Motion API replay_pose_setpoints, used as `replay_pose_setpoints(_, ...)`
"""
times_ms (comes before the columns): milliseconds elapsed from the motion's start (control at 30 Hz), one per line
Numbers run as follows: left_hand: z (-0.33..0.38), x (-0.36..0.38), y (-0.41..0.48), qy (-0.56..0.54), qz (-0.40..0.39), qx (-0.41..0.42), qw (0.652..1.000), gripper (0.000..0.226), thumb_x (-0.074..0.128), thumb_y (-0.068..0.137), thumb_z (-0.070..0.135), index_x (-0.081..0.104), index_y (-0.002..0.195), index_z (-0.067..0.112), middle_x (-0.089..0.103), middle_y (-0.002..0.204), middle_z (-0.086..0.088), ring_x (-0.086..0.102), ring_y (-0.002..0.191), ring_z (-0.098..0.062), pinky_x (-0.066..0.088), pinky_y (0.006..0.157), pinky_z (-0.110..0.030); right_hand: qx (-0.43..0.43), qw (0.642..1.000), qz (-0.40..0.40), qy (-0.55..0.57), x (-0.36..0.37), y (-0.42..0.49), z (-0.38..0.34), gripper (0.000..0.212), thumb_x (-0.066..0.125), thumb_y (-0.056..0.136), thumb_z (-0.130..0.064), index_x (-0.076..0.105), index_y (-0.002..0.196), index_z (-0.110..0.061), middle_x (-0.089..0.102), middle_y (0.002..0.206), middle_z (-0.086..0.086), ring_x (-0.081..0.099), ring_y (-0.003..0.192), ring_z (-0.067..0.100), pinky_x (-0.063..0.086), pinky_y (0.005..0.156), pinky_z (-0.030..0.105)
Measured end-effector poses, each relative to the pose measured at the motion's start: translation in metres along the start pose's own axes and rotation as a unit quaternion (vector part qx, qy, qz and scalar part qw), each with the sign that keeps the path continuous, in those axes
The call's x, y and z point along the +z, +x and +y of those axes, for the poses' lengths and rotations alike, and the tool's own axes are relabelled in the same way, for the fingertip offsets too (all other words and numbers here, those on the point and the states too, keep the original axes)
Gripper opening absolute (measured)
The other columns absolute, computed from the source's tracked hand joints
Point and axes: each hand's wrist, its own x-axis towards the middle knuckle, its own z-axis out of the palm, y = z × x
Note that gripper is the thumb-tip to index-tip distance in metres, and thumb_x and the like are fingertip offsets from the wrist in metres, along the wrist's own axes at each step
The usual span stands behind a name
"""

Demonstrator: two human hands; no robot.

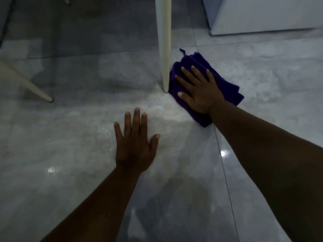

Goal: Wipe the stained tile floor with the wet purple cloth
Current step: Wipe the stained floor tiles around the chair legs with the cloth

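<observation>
Purple cloth (225,84) on glossy grey tile floor (70,145), touching white furniture leg (165,49). Your right hand (199,91) presses it flat, fingers spread; left hand (135,145) open, palm on floor.

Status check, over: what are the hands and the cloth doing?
Right hand flat on cloth. Left hand flat on floor. Chair leg beside cloth.
</observation>
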Motion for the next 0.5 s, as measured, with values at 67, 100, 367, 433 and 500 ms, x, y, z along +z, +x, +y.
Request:
replay_pose_setpoints(67, 0.000, 0.001, 0.002, 0.000, -0.008, -0.001, 1.000, 0.076, 0.015, 0.096, 0.063, 0.010, 0.157, 0.017, 0.002, 0.168, -0.008, -0.001, 0.154, -0.031, 0.007, 0.121, -0.062, -0.006, 1.000, -0.002, 0.003, -0.003, 0.015, 0.001, 0.067, 0.010, 0.093, -0.064, 0.002, 0.155, -0.040, -0.002, 0.168, -0.007, -0.004, 0.154, 0.023, -0.001, 0.121, 0.058)
replay_pose_setpoints(100, -0.001, 0.001, 0.002, -0.001, -0.012, 0.000, 1.000, 0.077, 0.014, 0.096, 0.063, 0.009, 0.157, 0.018, 0.000, 0.168, -0.008, -0.003, 0.154, -0.031, 0.007, 0.121, -0.061, -0.007, 1.000, -0.002, 0.004, -0.004, 0.022, 0.002, 0.067, 0.010, 0.092, -0.064, 0.002, 0.155, -0.041, -0.002, 0.168, -0.007, -0.004, 0.154, 0.023, 0.000, 0.121, 0.058)
replay_pose_setpoints(367, -0.003, 0.001, 0.001, -0.010, -0.013, 0.004, 1.000, 0.077, 0.013, 0.096, 0.063, 0.010, 0.158, 0.018, 0.000, 0.168, -0.006, -0.003, 0.154, -0.030, 0.009, 0.121, -0.061, 0.048, 0.998, -0.013, 0.037, -0.012, 0.059, 0.019, 0.070, 0.016, 0.093, -0.068, 0.001, 0.156, -0.039, -0.006, 0.168, -0.006, -0.008, 0.154, 0.024, -0.004, 0.121, 0.059)
replay_pose_setpoints(433, -0.002, 0.000, 0.002, -0.012, -0.015, 0.002, 1.000, 0.076, 0.012, 0.096, 0.063, 0.009, 0.158, 0.019, -0.001, 0.168, -0.006, -0.004, 0.155, -0.029, 0.008, 0.121, -0.060, 0.060, 0.997, -0.015, 0.043, -0.013, 0.057, 0.025, 0.070, 0.016, 0.094, -0.067, 0.001, 0.156, -0.039, -0.006, 0.168, -0.005, -0.008, 0.154, 0.024, -0.004, 0.121, 0.059)
replay_pose_setpoints(500, -0.002, 0.000, 0.001, -0.008, -0.010, 0.001, 1.000, 0.076, 0.013, 0.096, 0.063, 0.009, 0.158, 0.019, 0.000, 0.168, -0.005, -0.003, 0.155, -0.029, 0.008, 0.121, -0.060, 0.096, 0.994, -0.008, 0.052, -0.012, 0.048, 0.037, 0.071, 0.016, 0.094, -0.067, 0.002, 0.156, -0.038, -0.006, 0.168, -0.004, -0.008, 0.154, 0.024, -0.003, 0.121, 0.059)
